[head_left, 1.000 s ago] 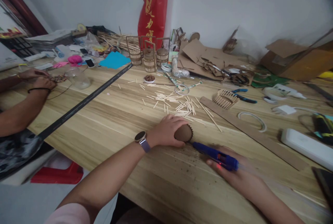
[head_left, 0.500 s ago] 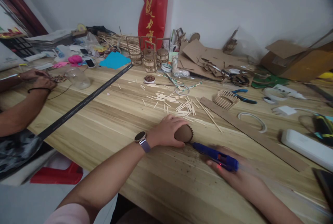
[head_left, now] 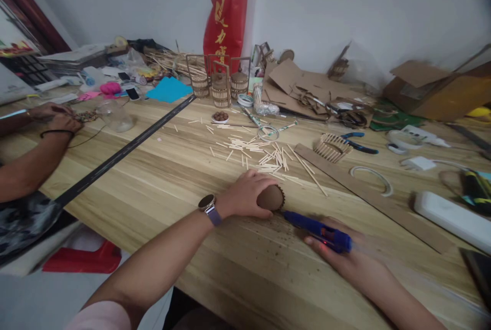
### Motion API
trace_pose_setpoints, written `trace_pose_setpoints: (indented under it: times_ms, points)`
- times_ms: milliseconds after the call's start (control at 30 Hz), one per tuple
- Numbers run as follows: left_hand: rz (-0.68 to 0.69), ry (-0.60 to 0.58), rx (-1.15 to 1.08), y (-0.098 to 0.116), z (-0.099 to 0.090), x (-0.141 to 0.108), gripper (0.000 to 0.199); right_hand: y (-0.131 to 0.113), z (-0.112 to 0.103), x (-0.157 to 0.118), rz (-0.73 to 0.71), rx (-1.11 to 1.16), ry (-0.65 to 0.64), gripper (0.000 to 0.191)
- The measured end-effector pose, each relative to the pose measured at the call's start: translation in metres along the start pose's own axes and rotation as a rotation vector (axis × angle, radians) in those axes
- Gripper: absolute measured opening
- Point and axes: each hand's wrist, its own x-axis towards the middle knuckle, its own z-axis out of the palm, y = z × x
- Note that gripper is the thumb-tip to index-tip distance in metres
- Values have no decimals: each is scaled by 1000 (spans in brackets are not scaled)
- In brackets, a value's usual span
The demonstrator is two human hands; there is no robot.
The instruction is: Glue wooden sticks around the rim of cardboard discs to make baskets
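My left hand [head_left: 249,194] grips a small round brown cardboard disc [head_left: 270,198] with a ridged rim, its thumb and fingers curled around the left side. In my right hand [head_left: 345,250] is a blue hot glue gun [head_left: 318,229], with a small red light glowing on it. Its nozzle tip points left and sits at the lower right edge of the disc, so close that I cannot tell whether they touch. Dark crumbs [head_left: 276,253] lie on the wood below. Beyond the disc is a loose scatter of short pale sticks [head_left: 274,158].
A long cardboard strip [head_left: 368,194] lies to the right, near a slatted stick piece [head_left: 333,147], blue-handled pliers [head_left: 359,143] and a white power strip [head_left: 452,220]. Small stick baskets [head_left: 221,89] stand at the back by a red bag [head_left: 226,23]. A co-worker's hands [head_left: 57,117] are at the left.
Almost nothing differs. Both hands, the disc and the glue gun hold nearly the same places; the view has shifted very slightly.
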Motion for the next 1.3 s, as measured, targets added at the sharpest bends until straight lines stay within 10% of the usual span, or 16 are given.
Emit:
trace_pose_setpoints:
  times_ms: [567, 933, 1133, 1300]
  points:
    - [-1, -7, 17, -1, 1, 1, 78, 8, 4, -2, 54, -42, 17, 28]
    - [-34, -14, 3, 0, 0, 0, 81, 13, -3, 0, 584, 128, 110, 45]
    - [-27, -10, 8, -2, 2, 0, 82, 16, -23, -6, 643, 683, -324, 59]
    - [-21, -5, 15, -3, 3, 0, 81, 7, -27, -3, 631, 596, -541, 60]
